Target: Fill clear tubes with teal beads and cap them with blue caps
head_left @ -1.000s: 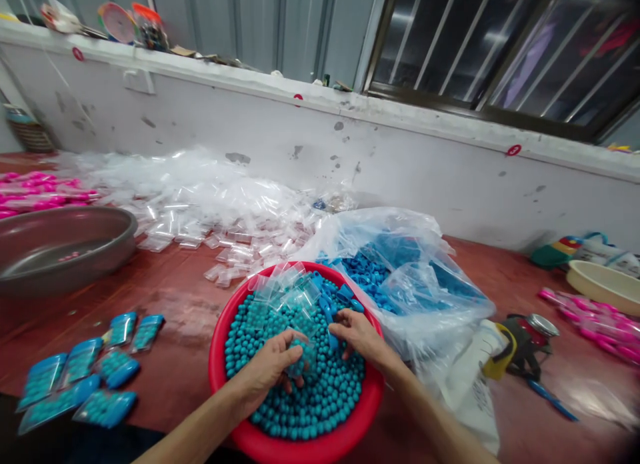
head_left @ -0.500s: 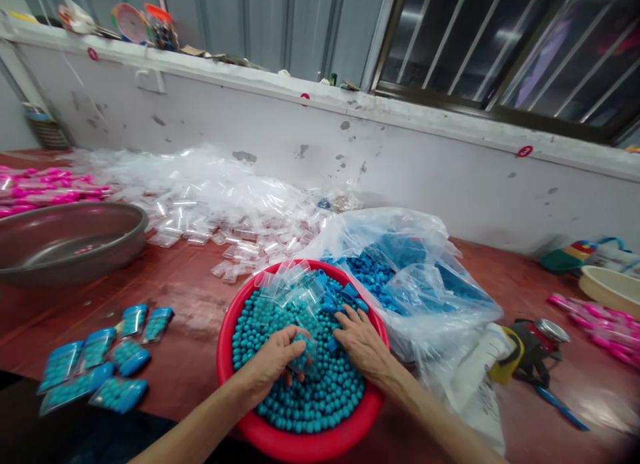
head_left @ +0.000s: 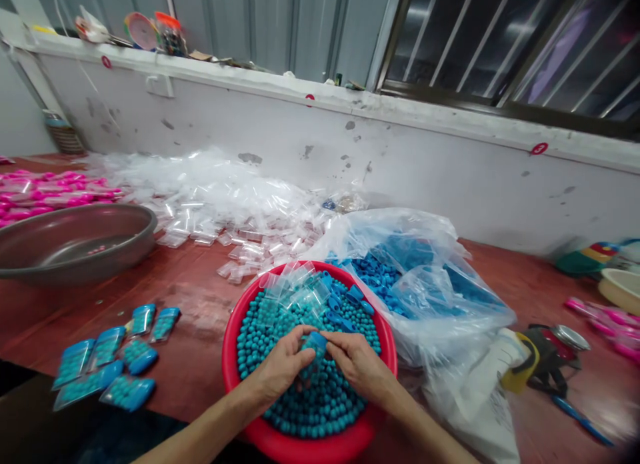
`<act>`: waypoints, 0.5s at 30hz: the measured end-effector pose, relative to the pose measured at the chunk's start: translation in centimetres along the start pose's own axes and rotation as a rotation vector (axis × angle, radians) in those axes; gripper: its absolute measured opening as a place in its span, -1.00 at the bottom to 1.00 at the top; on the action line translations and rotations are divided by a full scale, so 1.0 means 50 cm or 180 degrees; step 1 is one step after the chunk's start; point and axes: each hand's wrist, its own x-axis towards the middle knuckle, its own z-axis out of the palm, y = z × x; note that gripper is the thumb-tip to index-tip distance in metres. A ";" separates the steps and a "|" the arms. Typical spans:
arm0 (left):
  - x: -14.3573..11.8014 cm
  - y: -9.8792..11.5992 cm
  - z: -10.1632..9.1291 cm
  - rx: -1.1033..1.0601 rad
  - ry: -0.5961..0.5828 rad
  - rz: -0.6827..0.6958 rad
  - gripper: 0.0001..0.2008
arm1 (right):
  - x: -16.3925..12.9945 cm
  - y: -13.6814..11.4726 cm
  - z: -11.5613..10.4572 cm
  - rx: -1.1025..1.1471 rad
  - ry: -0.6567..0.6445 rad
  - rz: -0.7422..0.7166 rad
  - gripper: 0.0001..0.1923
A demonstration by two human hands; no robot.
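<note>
Item: small clear bag (head_left: 314,347) with a blue clip at its top, part-filled with teal beads; held over the middle of the red basin (head_left: 231,337).
Left hand (head_left: 281,369): fingers closed round the lower part of the bag.
Right hand (head_left: 358,363): thumb and fingers pinched on the blue clip at the bag's top.
Red basin: stood on the red tabletop (head_left: 195,304), full of loose teal beads (head_left: 320,404); empty clear bags (head_left: 293,287) and blue clips lay at its far side.
Filled bags (head_left: 107,364): a cluster on the tabletop, left of the basin.
Large plastic sack (head_left: 415,284): blue pieces inside, touching the basin's right rim.
Grey basin (head_left: 75,241): far left.
</note>
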 end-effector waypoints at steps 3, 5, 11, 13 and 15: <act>0.001 0.004 0.002 0.0063 0.0121 0.0064 -0.50 | 0.002 -0.006 0.007 0.0163 0.0315 0.0279 -0.67; 0.001 0.006 0.002 0.0079 0.0170 0.0083 -0.51 | 0.001 -0.007 0.016 0.0054 0.0470 0.0218 -0.69; 0.001 0.005 0.005 -0.0088 0.0375 0.0081 -0.64 | -0.011 0.002 0.039 -0.0484 0.0303 -0.0323 -0.74; 0.002 0.003 0.005 -0.0056 0.0409 0.0132 -0.69 | -0.013 0.008 0.038 -0.0603 0.0216 -0.0452 -0.74; 0.001 0.002 0.004 0.0019 0.0432 0.0195 -0.71 | -0.011 0.013 0.032 -0.0481 0.0181 -0.0487 -0.75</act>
